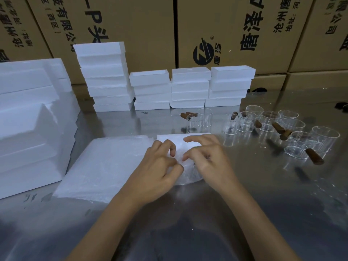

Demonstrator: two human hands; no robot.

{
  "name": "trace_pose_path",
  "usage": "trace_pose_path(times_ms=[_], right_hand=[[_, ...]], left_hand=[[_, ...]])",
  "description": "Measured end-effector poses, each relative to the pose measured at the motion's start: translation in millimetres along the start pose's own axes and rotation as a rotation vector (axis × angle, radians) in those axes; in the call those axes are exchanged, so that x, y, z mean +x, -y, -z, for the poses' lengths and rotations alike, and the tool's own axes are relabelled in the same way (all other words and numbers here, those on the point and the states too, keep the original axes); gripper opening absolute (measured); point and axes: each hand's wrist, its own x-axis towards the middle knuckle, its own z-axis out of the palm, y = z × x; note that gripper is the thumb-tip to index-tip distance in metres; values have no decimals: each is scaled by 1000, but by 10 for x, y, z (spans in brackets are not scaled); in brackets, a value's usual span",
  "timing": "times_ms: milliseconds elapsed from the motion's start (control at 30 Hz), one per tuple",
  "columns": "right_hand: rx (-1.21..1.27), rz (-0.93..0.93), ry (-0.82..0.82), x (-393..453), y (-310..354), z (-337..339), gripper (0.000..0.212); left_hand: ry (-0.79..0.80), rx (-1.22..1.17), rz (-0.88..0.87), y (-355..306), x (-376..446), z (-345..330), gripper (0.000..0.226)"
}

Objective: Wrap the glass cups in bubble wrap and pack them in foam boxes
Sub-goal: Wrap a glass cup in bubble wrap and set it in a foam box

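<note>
A wall of printed cardboard cartons [154, 31] backs a shiny steel table [263, 194], and stacks of white foam boxes [190, 87] line its far edge, with more piled at the left [28, 129].

Both hands are at the middle of the table, working a bundle of bubble wrap [186, 172]. The left hand [160, 166] has its fingers curled onto the wrap's left side, and the right hand [209, 157] pinches it from the right, fingers bent over the top. Whether a cup is inside I cannot see for certain; the bundle looks bulky enough that I would guess so. It lies with its long axis running roughly away from the person, its far end toward an open foam box [180, 139] just beyond the fingers.

A pile of flat bubble wrap sheets [105, 166] sits just left of the hands. To the right, well over a dozen bare glass cups [267, 121] with brown wooden handles [314, 156] stand waiting, handles pointing every which way.

By my reckoning the job is early: one cup is being wrapped, nothing visibly packed here, and the whole cluster of cups remains.
</note>
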Motion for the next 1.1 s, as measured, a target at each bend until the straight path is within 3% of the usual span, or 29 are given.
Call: trace_pose_path(times_ms=[100, 200, 400, 533, 633, 800, 967, 1100], right_hand=[[-348, 12, 201, -37, -100, -35, 41], [-356, 5, 260, -56, -126, -69, 38], [78, -78, -267, 46, -106, 59, 27], [145, -170, -192, 67, -189, 117, 30], [130, -209, -116, 64, -198, 52, 28], [55, -224, -331, 131, -364, 153, 27], [24, -325, -88, 106, -545, 103, 13], [-19, -358, -60, 103, -567, 78, 15]], left_hand=[[-67, -37, 43, -19, 1, 25, 25], [-97, -104, -11, -51, -2, 25, 19], [22, -51, -8, 14, -10, -144, 44], [19, 5, 2, 19, 1, -191, 48], [-16, -8, -7, -4, 8, -164, 29], [-41, -162, 27, -72, -11, -72, 38], [-321, -249, 85, -42, 24, 39, 44], [-515, -226, 131, 0, 51, 102, 53]])
